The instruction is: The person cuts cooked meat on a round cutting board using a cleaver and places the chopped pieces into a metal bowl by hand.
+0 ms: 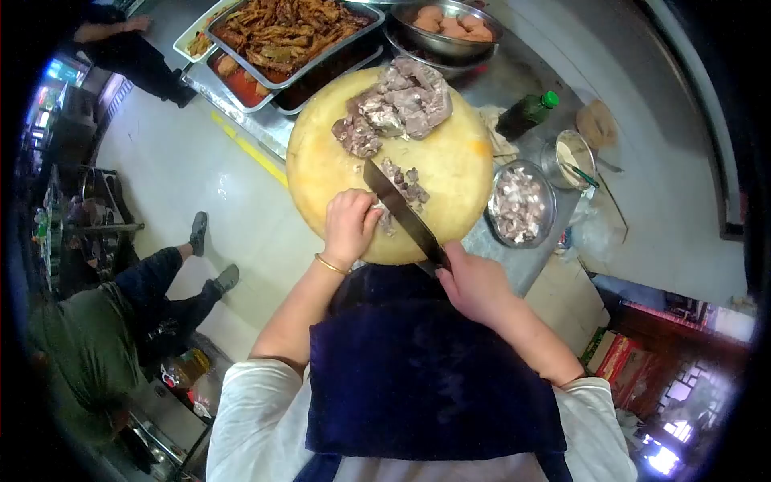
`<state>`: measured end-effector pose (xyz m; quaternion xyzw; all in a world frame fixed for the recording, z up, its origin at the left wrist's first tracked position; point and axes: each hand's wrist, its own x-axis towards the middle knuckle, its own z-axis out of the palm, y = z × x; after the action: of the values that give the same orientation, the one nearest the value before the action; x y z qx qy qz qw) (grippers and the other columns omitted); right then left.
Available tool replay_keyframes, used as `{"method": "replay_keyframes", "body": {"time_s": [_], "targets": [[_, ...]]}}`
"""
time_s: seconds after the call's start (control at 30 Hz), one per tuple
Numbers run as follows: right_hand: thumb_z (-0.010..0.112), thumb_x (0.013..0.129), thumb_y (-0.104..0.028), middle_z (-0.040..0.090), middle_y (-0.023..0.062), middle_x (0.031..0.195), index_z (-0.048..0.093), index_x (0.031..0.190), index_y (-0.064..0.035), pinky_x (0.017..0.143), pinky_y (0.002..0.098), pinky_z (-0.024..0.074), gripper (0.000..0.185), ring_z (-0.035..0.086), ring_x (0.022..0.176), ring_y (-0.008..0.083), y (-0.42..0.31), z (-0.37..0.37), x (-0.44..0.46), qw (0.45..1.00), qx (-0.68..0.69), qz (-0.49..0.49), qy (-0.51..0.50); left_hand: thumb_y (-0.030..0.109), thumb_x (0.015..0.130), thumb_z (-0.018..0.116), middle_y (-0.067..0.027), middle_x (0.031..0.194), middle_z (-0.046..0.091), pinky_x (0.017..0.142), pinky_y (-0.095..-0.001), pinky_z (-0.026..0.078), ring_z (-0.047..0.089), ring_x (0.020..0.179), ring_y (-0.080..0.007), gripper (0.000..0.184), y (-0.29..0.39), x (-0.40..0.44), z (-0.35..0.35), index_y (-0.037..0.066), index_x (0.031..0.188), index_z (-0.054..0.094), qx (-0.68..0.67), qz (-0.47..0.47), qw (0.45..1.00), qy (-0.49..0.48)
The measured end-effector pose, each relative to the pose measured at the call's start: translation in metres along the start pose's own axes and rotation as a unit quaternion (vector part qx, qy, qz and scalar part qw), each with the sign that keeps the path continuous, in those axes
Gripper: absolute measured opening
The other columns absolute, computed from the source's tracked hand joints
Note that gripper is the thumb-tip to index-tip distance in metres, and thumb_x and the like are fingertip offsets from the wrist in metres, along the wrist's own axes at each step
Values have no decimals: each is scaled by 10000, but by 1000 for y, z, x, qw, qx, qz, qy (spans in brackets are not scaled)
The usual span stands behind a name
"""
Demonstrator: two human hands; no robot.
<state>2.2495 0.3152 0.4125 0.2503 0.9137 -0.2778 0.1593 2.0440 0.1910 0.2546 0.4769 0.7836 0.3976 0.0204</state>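
My right hand (pixel 475 281) is wrapped round the handle of a cleaver (pixel 404 213), whose dark blade slants across a round yellowish chopping board (pixel 321 145). Just left of the blade, my left hand (pixel 349 223) has its fingers curled down on a piece of meat (pixel 385 218), which they partly hide. Chopped bits of meat (pixel 414 191) lie along the blade's right side. Large chunks of cooked greyish meat (pixel 414 100) are heaped at the board's far side.
Right of the board stand a bowl of pale diced pieces (pixel 520 205), a green-capped bottle (pixel 526 114) and a metal pot (pixel 554 165). Trays of braised food (pixel 289 36) and a bowl of round brownish items (pixel 450 24) sit behind. Another person (pixel 96 337) is at left.
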Motion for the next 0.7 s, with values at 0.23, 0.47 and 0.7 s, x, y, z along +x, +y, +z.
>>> {"method": "replay_keyframes", "body": {"time_s": [0.23, 0.47, 0.7], "targets": [[611, 948, -232, 693, 219, 832, 485, 1149, -8, 707, 540, 547, 327, 685, 797, 436, -12, -8, 20, 999, -17, 23, -43, 152, 836, 730, -109, 979, 632, 851, -424, 432, 575, 941, -336, 173, 2, 2, -3, 76, 962, 639, -15, -20, 1000, -9], [593, 960, -255, 690, 247, 836, 464, 1193, -28, 700, 557, 527, 350, 672, 777, 464, 4, 27, 67, 1000, -15, -21, 0, 196, 844, 728, -99, 956, 646, 851, -433, 442, 592, 941, -327, 174, -2, 0, 0, 94, 969, 664, -20, -30, 999, -21], [610, 953, -281, 688, 265, 876, 493, 1211, -27, 740, 536, 527, 380, 671, 831, 458, -6, 31, 105, 998, 52, -20, 26, 158, 853, 714, -106, 961, 646, 850, -437, 442, 591, 935, -332, 162, 4, -1, -3, 90, 991, 662, -11, 3, 1000, 4]]}}
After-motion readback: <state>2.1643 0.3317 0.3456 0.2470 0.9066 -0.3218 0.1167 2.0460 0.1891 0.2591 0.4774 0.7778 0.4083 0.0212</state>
